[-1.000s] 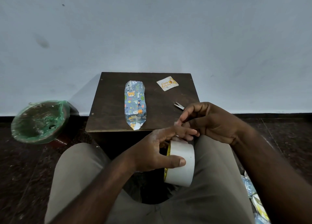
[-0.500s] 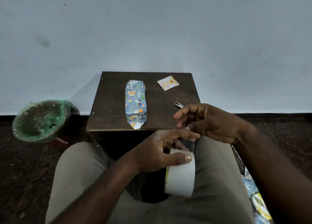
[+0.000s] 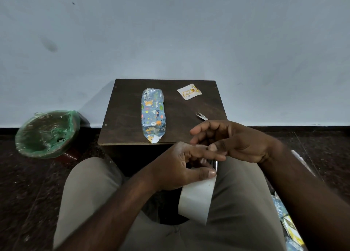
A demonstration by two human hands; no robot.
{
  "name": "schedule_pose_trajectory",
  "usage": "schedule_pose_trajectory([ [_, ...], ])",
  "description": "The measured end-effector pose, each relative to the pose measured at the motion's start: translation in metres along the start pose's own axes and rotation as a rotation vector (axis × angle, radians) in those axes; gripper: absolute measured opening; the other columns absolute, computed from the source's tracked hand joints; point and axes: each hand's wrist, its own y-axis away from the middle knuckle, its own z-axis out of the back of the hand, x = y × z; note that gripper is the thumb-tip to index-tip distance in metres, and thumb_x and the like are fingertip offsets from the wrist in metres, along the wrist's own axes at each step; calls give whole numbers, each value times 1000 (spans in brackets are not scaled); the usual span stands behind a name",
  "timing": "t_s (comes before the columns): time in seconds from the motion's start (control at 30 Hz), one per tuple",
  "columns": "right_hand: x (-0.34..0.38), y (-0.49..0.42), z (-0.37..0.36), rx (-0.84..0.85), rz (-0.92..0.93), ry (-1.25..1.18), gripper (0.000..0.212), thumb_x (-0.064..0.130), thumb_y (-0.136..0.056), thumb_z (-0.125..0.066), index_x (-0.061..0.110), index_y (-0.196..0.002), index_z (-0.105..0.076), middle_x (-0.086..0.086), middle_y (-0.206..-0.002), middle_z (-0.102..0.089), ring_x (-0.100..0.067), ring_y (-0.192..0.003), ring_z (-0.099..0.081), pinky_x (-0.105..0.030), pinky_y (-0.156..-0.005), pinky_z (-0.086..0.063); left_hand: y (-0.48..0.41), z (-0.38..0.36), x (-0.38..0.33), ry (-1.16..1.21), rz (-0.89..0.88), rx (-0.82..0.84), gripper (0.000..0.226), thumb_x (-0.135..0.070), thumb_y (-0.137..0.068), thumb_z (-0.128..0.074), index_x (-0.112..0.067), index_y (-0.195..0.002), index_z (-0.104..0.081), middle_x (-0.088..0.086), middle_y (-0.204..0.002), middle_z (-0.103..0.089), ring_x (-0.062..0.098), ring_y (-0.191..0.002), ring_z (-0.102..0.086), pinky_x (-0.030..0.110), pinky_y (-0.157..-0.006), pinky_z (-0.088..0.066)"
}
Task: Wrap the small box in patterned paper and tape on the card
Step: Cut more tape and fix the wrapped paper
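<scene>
Centre-left on the surface [image 3: 128, 118] lies the wrapped box [image 3: 153, 114], probably light and stiff, its glossy paper slippery; best held by its long sides. The card [image 3: 189, 91] lies apart, upper right. Lower centre, the left hand [image 3: 180, 167] has its grip clamped on the tape roll [image 3: 197, 199]; whether the right hand [image 3: 233, 141] pinches tape, I cannot tell. The roll has sunk lower than before

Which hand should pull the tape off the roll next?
Right. The left hand is busy gripping the tape roll over the lap, thumb on its rim. The right hand seems to hold nothing and hovers just above the roll's top, so it can probably reach the tape end soonest.
</scene>
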Motion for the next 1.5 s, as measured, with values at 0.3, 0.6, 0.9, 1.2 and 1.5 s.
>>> schedule_pose_trajectory([
  [0.3, -7, 0, 0, -193, 67, 21, 77, 56, -73, -81, 18, -136, -57, -17, -128, -63, -33, -116, -59, -48, -98, -45, -6, 3, 6, 1, -30, -224, 30, 0, -87, -71, -16, -112, -73, -2, -117, -73, 22, -113, -67, 41, -101, -51],
  [0.6, -22, -23, -36, -210, -54, 362, 57, 29, -79, -84, 26, -129, -57, 0, -121, -70, -18, -114, -66, -47, -102, -51, -8, 18, 11, 41, -15, -505, 33, -15, -86, -73, -17, -119, -72, 4, -104, -77, 16, -108, -70, 40, -103, -50],
  [0.9, -31, -32, -28, -182, 56, 410, 67, 8, -75, -86, 16, -132, -52, -7, -122, -68, -25, -115, -65, -51, -100, -51, -12, 35, 11, 278, -15, -579, 26, 3, -82, -72, -11, -104, -72, 2, -108, -76, 20, -99, -73, 28, -87, -58],
  [1.2, -43, -39, -7, -149, 15, 169, 49, 17, -85, -74, 13, -130, -57, -8, -125, -67, -25, -117, -64, -33, -92, -54, -7, 42, 19, 146, 48, -472, 44, 1, -82, -73, -14, -123, -66, 4, -113, -74, 14, -107, -70, 23, -94, -53],
  [1.5, -62, -51, 85, -936, -285, 1103, 15, 17, -87, -67, 4, -89, -61, -12, -87, -63, -33, -89, -60, -31, -61, -34, -7, 42, 31, -2, 79, -455, 42, 9, -90, -62, -17, -123, -64, 5, -136, -62, 9, -106, -70, 21, -93, -53],
])
